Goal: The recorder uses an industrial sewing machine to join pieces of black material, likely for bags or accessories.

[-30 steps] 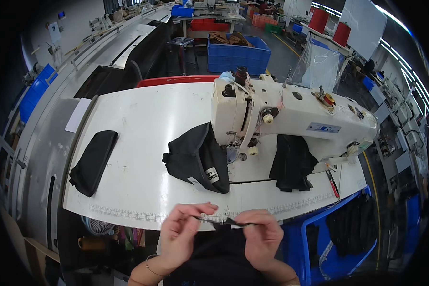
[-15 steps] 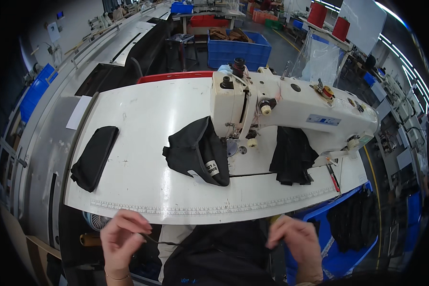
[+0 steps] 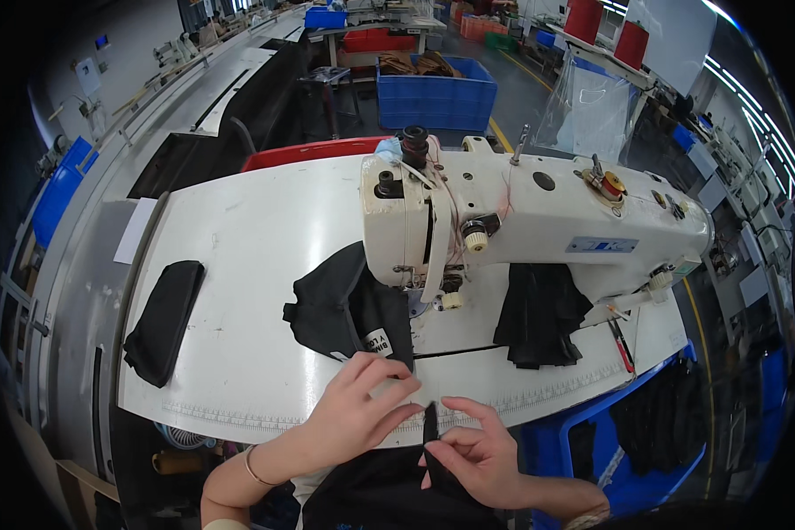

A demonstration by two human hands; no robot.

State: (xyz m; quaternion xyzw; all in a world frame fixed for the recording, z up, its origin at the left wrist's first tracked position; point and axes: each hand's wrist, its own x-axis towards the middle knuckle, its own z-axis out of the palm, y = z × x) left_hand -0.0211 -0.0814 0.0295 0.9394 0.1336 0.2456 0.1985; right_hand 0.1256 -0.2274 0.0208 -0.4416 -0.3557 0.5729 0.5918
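Note:
My right hand [image 3: 473, 459] pinches a narrow black fabric strip [image 3: 431, 424] upright at the front edge of the white sewing table [image 3: 212, 336]. My left hand [image 3: 362, 406] is just left of the strip's top, fingers bent and apart, holding nothing that I can see. Behind it, a black fabric piece with a white label [image 3: 327, 300] lies by the needle of the white sewing machine [image 3: 543, 212]. A folded black piece [image 3: 163, 322] rests at the table's left; another [image 3: 539, 322] hangs under the machine's arm. Black cloth [image 3: 371, 495] is below my hands.
A blue bin of black pieces [image 3: 645, 437] stands below the table's right edge. Red-handled snips [image 3: 625, 353] lie at the right. A red tray [image 3: 274, 157] and a blue crate of brown pieces [image 3: 437, 102] are behind, a metal rail [image 3: 106, 283] at left.
My hands, spread apart half a second ago, have come together higher up. The strip, then trailing from my left hand, now stands upright in my right; the left has let go.

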